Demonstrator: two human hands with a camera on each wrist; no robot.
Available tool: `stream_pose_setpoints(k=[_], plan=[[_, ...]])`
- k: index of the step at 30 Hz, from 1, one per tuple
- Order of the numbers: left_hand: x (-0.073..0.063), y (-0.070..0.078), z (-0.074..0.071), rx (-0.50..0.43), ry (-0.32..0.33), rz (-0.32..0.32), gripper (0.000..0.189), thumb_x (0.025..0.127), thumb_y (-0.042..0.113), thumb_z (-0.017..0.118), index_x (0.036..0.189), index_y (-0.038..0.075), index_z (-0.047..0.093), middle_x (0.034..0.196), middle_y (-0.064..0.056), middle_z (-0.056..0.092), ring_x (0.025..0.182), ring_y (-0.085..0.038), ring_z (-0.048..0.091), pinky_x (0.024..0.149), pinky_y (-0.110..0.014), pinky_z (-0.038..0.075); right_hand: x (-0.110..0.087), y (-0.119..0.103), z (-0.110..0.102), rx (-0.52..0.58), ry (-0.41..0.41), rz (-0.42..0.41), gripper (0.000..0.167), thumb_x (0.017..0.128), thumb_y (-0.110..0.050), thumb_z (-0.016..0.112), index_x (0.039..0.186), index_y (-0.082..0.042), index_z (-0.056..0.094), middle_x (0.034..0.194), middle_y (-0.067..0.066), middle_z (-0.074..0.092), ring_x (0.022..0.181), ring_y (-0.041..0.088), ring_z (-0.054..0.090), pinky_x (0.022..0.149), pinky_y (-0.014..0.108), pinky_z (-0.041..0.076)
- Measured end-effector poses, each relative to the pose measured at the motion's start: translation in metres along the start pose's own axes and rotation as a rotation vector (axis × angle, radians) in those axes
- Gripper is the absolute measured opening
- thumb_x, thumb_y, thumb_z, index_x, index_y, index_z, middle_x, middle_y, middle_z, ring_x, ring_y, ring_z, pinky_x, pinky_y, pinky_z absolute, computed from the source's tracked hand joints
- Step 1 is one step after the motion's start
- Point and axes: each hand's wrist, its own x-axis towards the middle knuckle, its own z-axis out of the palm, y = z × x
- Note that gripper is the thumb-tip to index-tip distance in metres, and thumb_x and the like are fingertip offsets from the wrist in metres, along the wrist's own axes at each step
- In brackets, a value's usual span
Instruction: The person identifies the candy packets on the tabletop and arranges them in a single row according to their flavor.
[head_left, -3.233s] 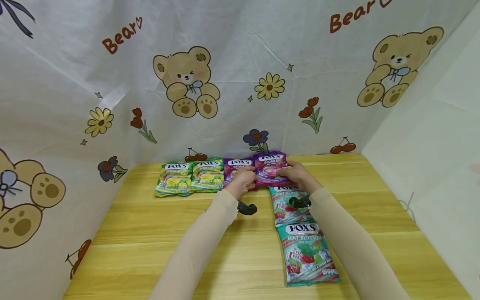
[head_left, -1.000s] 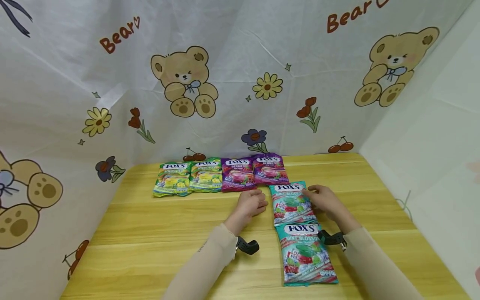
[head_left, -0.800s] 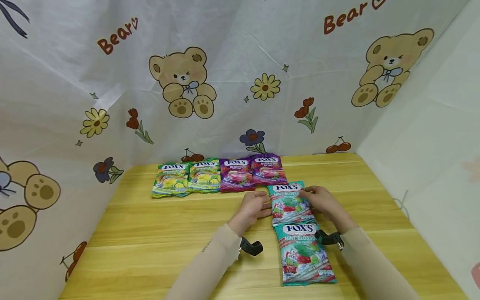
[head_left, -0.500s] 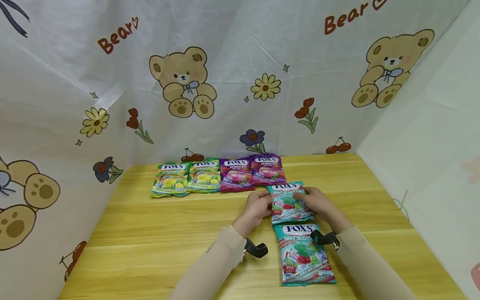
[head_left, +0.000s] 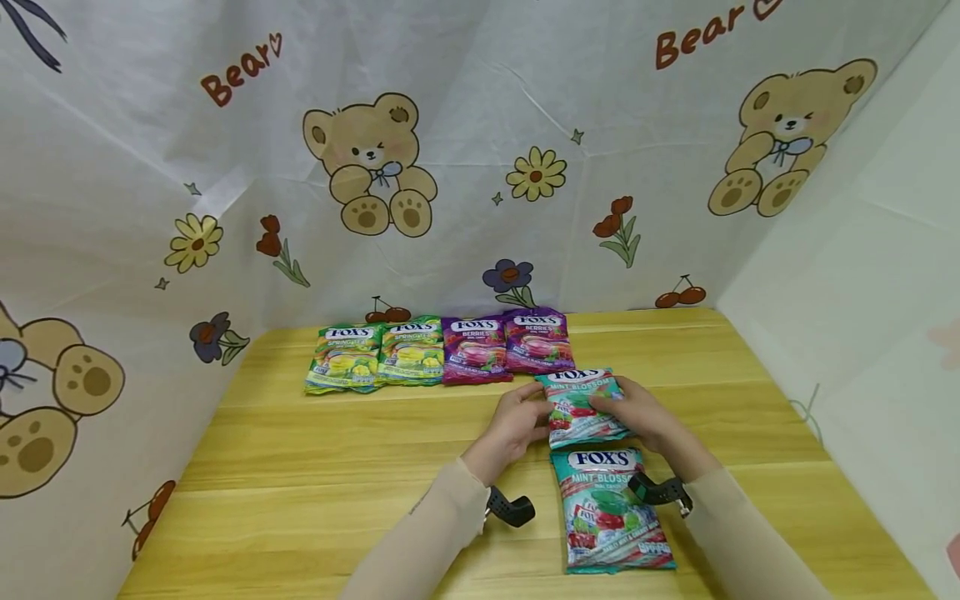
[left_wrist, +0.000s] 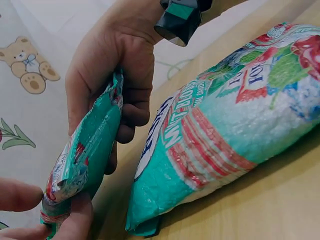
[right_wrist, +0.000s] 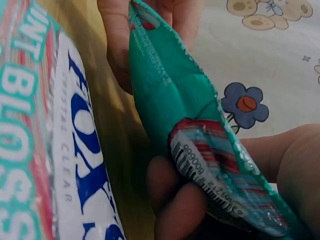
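Both hands hold a teal Fox's Mint Blossom candy bag [head_left: 581,408] by its opposite side edges. My left hand [head_left: 517,421] pinches the left edge, thumb and fingers on either side in the left wrist view. Round the right edge curls my right hand [head_left: 648,412], its thumb on the printed front and its fingers [right_wrist: 180,205] against the barcoded back. The bag is tilted, its lower edge raised over the table. Just nearer to me, a second Mint Blossom bag [head_left: 611,521] lies flat, face up, below the right wrist.
Along the back of the wooden table [head_left: 337,467] lie two yellow-green Spring Tea bags [head_left: 345,358] and two purple Berries bags [head_left: 476,350], side by side. A bear-print cloth [head_left: 465,208] hangs behind. A white wall [head_left: 862,292] stands at the right, with a thin cable beside it.
Earlier both hands were on the right purple bag; it now lies released in the back row. They have moved nearer, gripped the upper mint bag from both sides and tilted it up.
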Motion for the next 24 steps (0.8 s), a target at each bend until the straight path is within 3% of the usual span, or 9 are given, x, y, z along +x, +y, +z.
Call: stream_pose_setpoints(k=[9, 17, 24], plan=[[-0.006, -0.002, -0.002, 0.021, -0.06, -0.041, 0.066, 0.101, 0.012, 0.064, 0.16, 0.029, 0.04, 0.125, -0.012, 0.071, 0.096, -0.023, 0.074, 0.085, -0.047, 0.064, -0.014, -0.002, 0.002, 0.103, -0.055, -0.046, 0.079, 0.106, -0.027, 0.059, 0.162, -0.001, 0.01, 0.138, 0.031, 0.056, 0.097, 0.023, 0.071, 0.081, 0.039, 0.063], [-0.008, -0.002, -0.006, -0.002, -0.129, 0.019, 0.078, 0.1, 0.004, 0.064, 0.162, 0.037, 0.031, 0.148, -0.017, 0.057, 0.103, -0.025, 0.074, 0.084, -0.043, 0.064, -0.013, 0.0, 0.005, 0.223, -0.081, -0.056, 0.088, 0.106, -0.017, 0.059, 0.167, -0.022, -0.005, 0.143, 0.03, 0.048, 0.098, 0.024, 0.07, 0.079, 0.043, 0.065], [-0.005, 0.002, -0.003, -0.048, -0.132, 0.075, 0.081, 0.1, -0.003, 0.06, 0.163, 0.038, 0.029, 0.151, -0.02, 0.055, 0.116, -0.033, 0.07, 0.092, -0.045, 0.062, -0.01, -0.001, 0.008, 0.263, -0.019, -0.093, 0.088, 0.104, -0.02, 0.063, 0.166, -0.017, 0.001, 0.139, 0.024, 0.051, 0.095, 0.019, 0.068, 0.08, 0.036, 0.063]])
